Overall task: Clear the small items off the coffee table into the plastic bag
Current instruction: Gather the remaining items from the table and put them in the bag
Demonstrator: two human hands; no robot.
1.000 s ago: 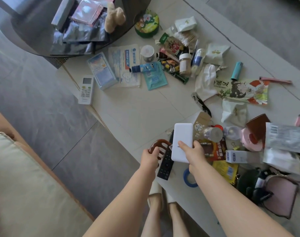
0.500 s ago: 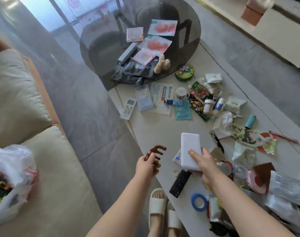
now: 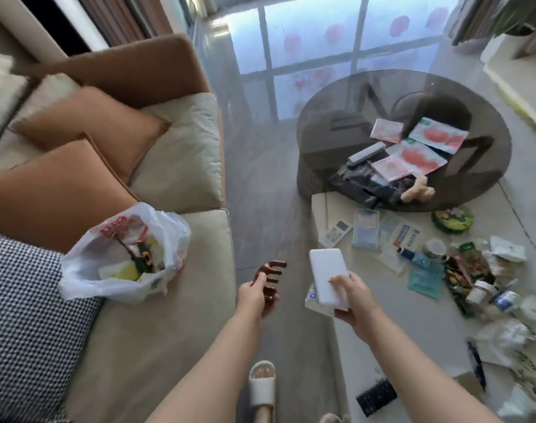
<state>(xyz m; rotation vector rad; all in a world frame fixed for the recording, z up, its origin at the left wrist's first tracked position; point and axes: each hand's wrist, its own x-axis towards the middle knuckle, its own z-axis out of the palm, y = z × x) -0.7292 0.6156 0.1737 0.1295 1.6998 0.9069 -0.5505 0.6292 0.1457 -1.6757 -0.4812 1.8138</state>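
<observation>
brown hair claw [image 3: 268, 277] | white power bank [image 3: 327, 276] | houndstooth cushion [image 3: 25, 315] | orange pillow [image 3: 86, 123]

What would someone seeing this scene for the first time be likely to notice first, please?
Probably the two hands in the middle: the left hand grips a brown hair claw, and the right hand holds a white power bank. Next, the open plastic bag, already holding items, sits on the sofa at left, while a jumble of small items covers the coffee table at right.

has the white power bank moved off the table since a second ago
Yes. The right hand has lifted the white power bank from above the black remote toward the sofa-side table edge, nearer the plastic bag.
</observation>
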